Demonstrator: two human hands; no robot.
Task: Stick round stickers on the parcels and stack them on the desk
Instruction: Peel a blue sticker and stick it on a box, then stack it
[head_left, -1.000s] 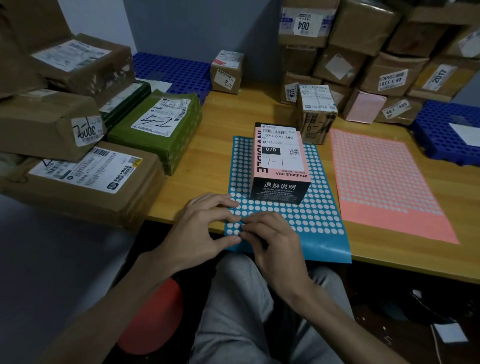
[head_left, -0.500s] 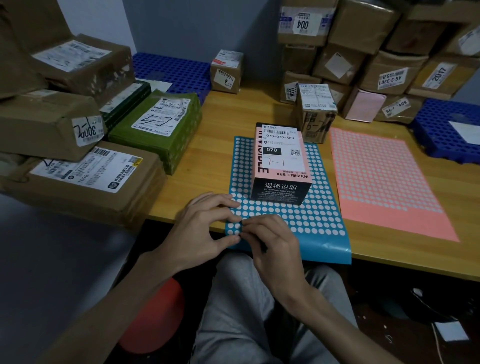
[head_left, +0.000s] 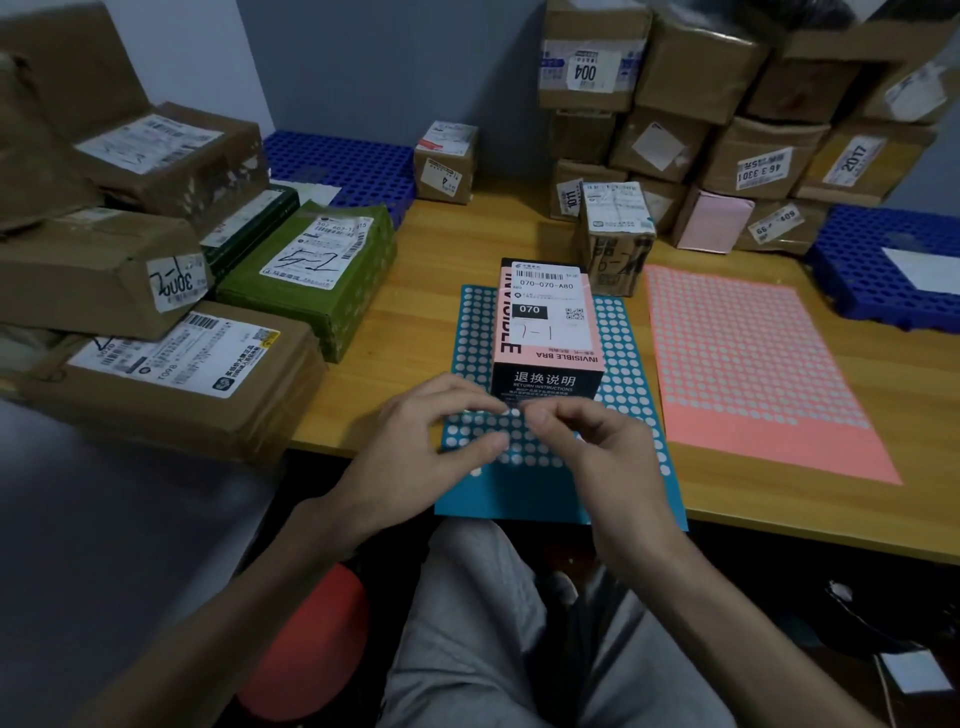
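Wooden counter against a grey wall, parcels piled at upper left and upper right. Over the blue sticker sheet, the left hand is relaxed; the right hand has a grip I cannot tell.

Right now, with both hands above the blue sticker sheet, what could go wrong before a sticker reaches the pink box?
1. The left hand and right hand meet fingertip to fingertip; stickers this small might fold or cling to a finger.
2. The blue sheet overhangs the desk edge, so lifting the pink box off it might let it slide down.
3. A sticker could cover the box's barcode label.
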